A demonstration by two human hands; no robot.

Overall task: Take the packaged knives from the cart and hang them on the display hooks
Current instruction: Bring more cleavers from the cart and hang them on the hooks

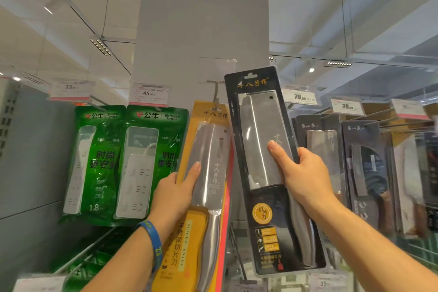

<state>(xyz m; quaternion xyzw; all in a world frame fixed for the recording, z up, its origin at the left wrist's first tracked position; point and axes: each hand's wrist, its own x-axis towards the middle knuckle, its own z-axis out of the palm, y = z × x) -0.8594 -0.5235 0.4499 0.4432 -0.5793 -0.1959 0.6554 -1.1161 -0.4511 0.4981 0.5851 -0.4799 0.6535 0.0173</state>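
My left hand [176,193] grips a yellow packaged cleaver [208,156] by its left edge, thumb across the blade window. The pack's top slot sits at a metal display hook [215,92] on the grey pillar; whether it hangs on the hook I cannot tell. My right hand [302,173] holds a black packaged cleaver [263,125] upright and slightly tilted, thumb on the front, fingers behind its right edge. Its hang hole is up at the right of the hook, apart from it.
Two green power-strip packs [102,161] hang at the left under price tags [150,93]. Dark knife packs [331,149] hang on long hooks [388,123] at the right beneath more price tags. A grey pillar [203,19] rises behind the hook.
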